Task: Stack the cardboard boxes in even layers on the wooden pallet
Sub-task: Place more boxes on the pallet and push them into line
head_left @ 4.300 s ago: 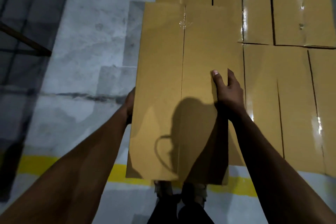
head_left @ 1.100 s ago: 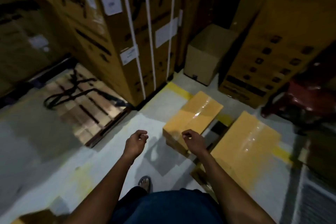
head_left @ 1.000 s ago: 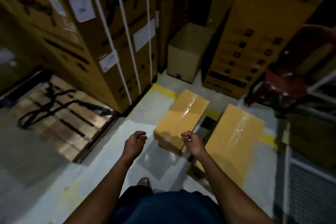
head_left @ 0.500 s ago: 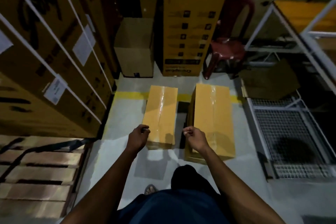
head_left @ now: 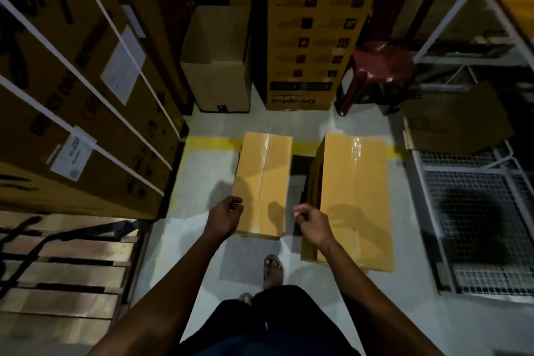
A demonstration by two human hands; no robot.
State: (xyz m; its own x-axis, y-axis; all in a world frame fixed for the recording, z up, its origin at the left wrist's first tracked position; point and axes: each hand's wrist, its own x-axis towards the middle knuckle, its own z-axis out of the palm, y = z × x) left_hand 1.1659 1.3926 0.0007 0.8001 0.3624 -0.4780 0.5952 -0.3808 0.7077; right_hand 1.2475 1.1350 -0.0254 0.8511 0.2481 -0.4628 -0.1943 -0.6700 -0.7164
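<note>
Two taped cardboard boxes lie on the grey floor [head_left: 202, 182] straight ahead of you, side by side with a dark gap between them. The left box [head_left: 263, 182] is the lower and narrower one; the right box [head_left: 355, 199] stands taller and reaches closer to you. Both are sealed along the top seam with glossy clear tape, and their far ends cross a yellow floor line [head_left: 213, 143]. No writing is legible on either top.

Your left hand [head_left: 224, 218] hovers over the near left corner of the left box, fingers curled loosely inward and holding nothing. Your right hand [head_left: 313, 222] hangs over the gap beside the right box, fingers likewise curled with nothing in them. Your sandalled foot [head_left: 273, 269] sits just short of the left box.

The wooden pallet [head_left: 63, 272] lies at your lower left, its slats bare apart from black strapping [head_left: 29, 240] draped over it.

Beyond the boxes an open brown carton [head_left: 216, 66] stands beside a tall yellow carton [head_left: 312, 37]; its printing is upside down from where you stand, and the brand word near its base looks like "Crompton". A dark red plastic chair [head_left: 381, 63] is to the right of it, then a white wire cage trolley [head_left: 476, 211]. On your left, large strapped cartons [head_left: 72, 81] carry white paper labels [head_left: 122, 65] whose text is too small to read.
</note>
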